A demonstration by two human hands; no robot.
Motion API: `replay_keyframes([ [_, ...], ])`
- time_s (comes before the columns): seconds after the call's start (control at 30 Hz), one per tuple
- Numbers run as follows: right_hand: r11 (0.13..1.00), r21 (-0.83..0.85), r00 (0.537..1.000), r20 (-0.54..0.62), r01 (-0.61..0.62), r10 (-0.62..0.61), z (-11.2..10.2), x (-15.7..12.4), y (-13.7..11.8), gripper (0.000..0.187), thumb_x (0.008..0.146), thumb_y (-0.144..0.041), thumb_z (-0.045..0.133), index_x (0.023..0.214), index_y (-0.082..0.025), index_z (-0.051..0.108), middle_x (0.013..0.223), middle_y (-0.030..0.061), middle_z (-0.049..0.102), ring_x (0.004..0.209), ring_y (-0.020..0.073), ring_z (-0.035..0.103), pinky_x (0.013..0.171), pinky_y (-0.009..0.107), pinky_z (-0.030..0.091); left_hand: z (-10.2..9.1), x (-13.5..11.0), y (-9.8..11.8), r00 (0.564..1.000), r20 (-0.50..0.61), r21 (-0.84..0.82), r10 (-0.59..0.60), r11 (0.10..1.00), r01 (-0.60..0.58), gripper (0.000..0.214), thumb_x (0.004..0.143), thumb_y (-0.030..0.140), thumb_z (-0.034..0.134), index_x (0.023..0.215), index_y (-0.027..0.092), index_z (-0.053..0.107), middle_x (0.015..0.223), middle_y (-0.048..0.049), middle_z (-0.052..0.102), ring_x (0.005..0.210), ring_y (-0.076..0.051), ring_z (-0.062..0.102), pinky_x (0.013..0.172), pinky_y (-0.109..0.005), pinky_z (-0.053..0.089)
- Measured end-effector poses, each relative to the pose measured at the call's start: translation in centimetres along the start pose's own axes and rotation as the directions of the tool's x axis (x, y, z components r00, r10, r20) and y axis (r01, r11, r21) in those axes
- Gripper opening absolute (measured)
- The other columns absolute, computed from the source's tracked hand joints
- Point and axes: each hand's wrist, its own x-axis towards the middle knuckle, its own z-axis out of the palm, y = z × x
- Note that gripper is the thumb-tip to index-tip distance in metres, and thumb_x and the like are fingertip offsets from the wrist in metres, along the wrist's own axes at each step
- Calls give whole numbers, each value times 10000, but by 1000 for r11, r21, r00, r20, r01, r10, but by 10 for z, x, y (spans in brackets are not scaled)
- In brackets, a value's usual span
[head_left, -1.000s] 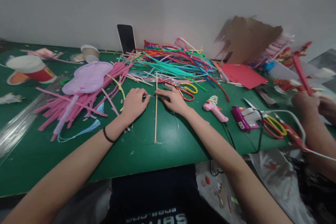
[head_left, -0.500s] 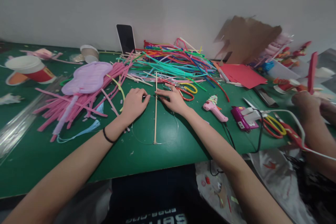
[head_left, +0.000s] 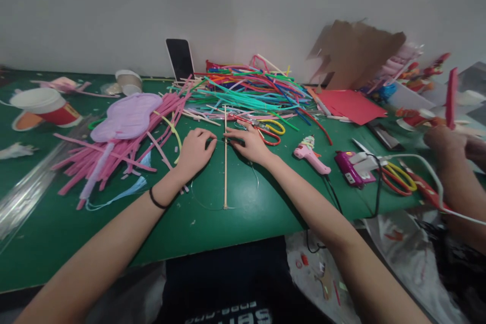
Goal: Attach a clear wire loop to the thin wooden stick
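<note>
A thin wooden stick (head_left: 225,172) lies upright in view on the green table, between my two hands. From its lower end a fine clear wire (head_left: 205,206) bows out to both sides, faint against the tabletop. My left hand (head_left: 195,151), left of the stick, has curled fingers with thumb and forefinger close together at the wire. At the stick's right edge, the fingertips of my right hand (head_left: 249,146) pinch where the wire meets it. The exact grip is too fine to see fully.
Pink scissors-side clutter includes red-and-yellow scissors (head_left: 271,131), a pink glue gun (head_left: 312,159) and a purple power block (head_left: 353,168). Coloured pipe cleaners (head_left: 246,92) pile up behind. Left are a lilac fuzzy shape (head_left: 127,117) and a paper cup (head_left: 49,104). Another person's hand (head_left: 446,142) works at right.
My left thumb and forefinger have shifted slightly, and the wire between the hands shows less. The right hand and the stick stay nearly in place. The view has tilted a little.
</note>
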Motion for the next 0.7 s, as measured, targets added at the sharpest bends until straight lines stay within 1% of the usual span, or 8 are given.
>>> replay_keyframes([
  [0.17, 1000, 14, 1000, -5, 9, -9, 1, 0, 1, 406, 864, -103, 618, 1217, -285, 703, 1289, -19, 680, 1389, 281, 405, 1114, 519, 378, -1, 0, 1, 1000, 2, -28, -3, 1000, 3, 224, 935, 309, 471, 936, 191, 661, 1013, -100, 652, 1038, -276, 565, 956, -436, 420],
  [0.3, 1000, 21, 1000, -7, 18, -18, 1, 0, 1, 381, 872, -114, 614, 1207, -270, 709, 1274, -5, 691, 1377, 275, 410, 1121, 507, 368, -2, 0, 2, 1000, 2, -34, -11, 999, 11, 219, 931, 310, 474, 932, 190, 657, 1013, -101, 656, 1036, -277, 561, 955, -440, 420],
  [0.5, 1000, 26, 1000, -6, 0, 0, 2, -1, 1, 404, 872, -121, 621, 1223, -305, 698, 1282, -11, 687, 1369, 281, 409, 1102, 532, 368, -2, 0, 3, 1000, 10, -20, -20, 1000, 20, 218, 931, 315, 471, 936, 199, 655, 997, -96, 659, 1022, -280, 561, 951, -444, 421],
  [0.7, 1000, 14, 1000, 2, -10, 10, 2, -1, 1, 403, 873, -123, 617, 1222, -306, 700, 1287, -24, 682, 1370, 290, 409, 1111, 541, 359, -3, 0, 3, 1000, 15, -21, -16, 1000, 16, 216, 929, 315, 471, 930, 202, 655, 995, -99, 661, 1025, -285, 557, 952, -451, 418],
])
